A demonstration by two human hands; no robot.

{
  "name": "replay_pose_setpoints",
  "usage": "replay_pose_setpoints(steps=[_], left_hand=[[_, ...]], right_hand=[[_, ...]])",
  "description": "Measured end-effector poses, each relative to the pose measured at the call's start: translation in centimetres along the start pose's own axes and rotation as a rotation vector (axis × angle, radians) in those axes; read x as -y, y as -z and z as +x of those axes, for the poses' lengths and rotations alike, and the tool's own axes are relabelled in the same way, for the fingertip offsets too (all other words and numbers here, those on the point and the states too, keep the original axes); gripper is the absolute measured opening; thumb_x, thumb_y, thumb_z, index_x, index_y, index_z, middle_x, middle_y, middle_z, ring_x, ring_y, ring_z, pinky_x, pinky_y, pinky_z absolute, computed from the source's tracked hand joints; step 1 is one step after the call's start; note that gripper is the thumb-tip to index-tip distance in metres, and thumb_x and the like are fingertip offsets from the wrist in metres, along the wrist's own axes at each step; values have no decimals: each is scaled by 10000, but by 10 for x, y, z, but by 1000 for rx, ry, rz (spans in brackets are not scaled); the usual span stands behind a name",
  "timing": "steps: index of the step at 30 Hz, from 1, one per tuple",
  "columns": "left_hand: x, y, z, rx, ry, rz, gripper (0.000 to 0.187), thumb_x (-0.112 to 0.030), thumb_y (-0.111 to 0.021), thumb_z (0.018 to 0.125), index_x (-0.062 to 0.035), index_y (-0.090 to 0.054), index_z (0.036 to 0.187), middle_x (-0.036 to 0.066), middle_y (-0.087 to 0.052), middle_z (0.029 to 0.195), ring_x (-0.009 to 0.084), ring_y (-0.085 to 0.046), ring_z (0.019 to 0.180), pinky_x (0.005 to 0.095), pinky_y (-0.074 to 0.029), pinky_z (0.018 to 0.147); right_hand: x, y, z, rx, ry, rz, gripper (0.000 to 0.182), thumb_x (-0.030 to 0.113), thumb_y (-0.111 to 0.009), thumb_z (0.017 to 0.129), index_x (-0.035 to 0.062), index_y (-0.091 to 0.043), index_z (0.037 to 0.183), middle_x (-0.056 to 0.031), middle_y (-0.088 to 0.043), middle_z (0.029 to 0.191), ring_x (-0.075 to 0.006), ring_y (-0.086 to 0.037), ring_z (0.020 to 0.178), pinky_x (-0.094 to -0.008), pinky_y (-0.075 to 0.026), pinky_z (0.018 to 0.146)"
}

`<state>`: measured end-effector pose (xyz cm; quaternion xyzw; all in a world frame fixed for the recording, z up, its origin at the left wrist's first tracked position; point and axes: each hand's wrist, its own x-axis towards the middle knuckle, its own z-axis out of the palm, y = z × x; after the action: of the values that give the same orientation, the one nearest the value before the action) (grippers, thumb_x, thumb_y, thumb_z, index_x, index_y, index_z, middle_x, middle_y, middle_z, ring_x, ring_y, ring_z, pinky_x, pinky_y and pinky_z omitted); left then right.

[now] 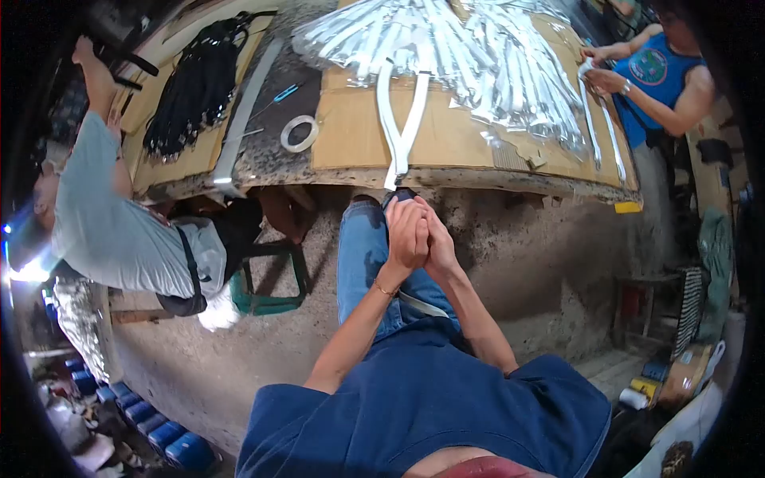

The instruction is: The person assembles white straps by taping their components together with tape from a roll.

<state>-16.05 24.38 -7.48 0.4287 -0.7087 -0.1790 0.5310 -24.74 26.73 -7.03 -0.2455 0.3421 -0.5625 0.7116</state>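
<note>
My left hand (406,236) and my right hand (439,241) are pressed together at the table's front edge, above my knees. Their fingers are curled round a small dark piece (404,193) whose top shows just past the fingertips. A white strap (407,127) lies in a narrow loop on the cardboard, and its joined end comes down over the edge to that dark piece. Another length of pale strap (424,304) hangs below my hands across my lap. What is between my palms is hidden.
Piles of plastic-wrapped white straps (390,36) and black straps (195,88) lie on the table (279,171), with a tape roll (299,134) and a blue-handled tool (284,93). Co-workers sit left (119,231) and stand right (661,80). A green stool (301,275) stands left.
</note>
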Motion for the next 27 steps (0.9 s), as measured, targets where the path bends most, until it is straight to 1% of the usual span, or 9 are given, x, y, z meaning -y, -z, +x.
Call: replay_pose_setpoints(steps=[2,6,10,13,16,18,20,22,27], left_hand=[[2,8,-1,43,-34,31,253,-210,-397,911,-29,-567,866,138,-594,943,343,-539,1020,518,-273,1032],[2,15,-6,166,-9,217,419,-296,-304,955,-36,-585,1126,153,-506,1323,338,-413,1280,553,-168,1104],[1,2,-17,124,63,51,468,-279,-324,955,-4,-425,1320,186,-452,1357,361,-377,1308,537,-170,1114],[-11,0,-27,180,195,-46,486,-268,-333,961,17,-366,1354,207,-398,1393,367,-347,1325,518,-172,1121],[-4,1,-35,195,268,-84,526,-299,-398,955,53,-354,1343,242,-401,1367,379,-369,1293,464,-231,1108],[9,7,-38,159,271,-152,578,-343,-479,940,88,-374,1310,270,-441,1308,395,-410,1244,410,-296,1077],[28,28,-35,81,348,-124,474,-275,-530,929,60,-448,1255,226,-502,1230,361,-464,1190,410,-333,1052],[48,59,-26,242,334,163,440,-170,-622,846,21,-494,1221,198,-530,1190,354,-485,1156,397,-375,1017],[126,55,-45,387,387,473,493,-258,-686,785,-24,-568,1203,178,-535,1202,359,-420,1210,498,-374,989]], right_hand=[[0,-10,-3,-64,9,29,495,303,-355,1032,17,-314,1434,-103,-433,1386,-179,-433,1272,-305,-358,1049],[-7,-5,-2,-11,28,33,455,283,-357,1031,22,-361,1404,-96,-460,1354,-175,-463,1237,-308,-384,1026],[-5,7,-6,-49,-25,8,375,290,-403,1016,34,-483,1278,-68,-573,1178,-144,-560,1056,-296,-459,915],[-7,33,-7,-9,-29,-34,326,275,-431,1007,36,-552,1193,-60,-616,1078,-137,-595,979,-290,-487,867],[-15,42,-6,-92,-61,-52,219,270,-537,969,71,-558,1058,22,-558,778,-79,-535,632,-230,-462,545],[-12,38,-10,-125,-44,-75,222,274,-537,968,72,-558,1056,17,-557,772,-86,-541,635,-236,-467,543],[-9,43,-7,-154,-25,-97,237,294,-535,966,74,-559,1050,-4,-554,765,-110,-555,638,-254,-481,540],[-7,57,-5,-187,8,-83,237,293,-532,966,73,-560,1048,-11,-557,777,-113,-559,645,-259,-486,540],[-14,70,-4,-265,-17,-89,234,280,-519,968,72,-551,1069,-19,-553,807,-119,-555,659,-269,-495,541]])
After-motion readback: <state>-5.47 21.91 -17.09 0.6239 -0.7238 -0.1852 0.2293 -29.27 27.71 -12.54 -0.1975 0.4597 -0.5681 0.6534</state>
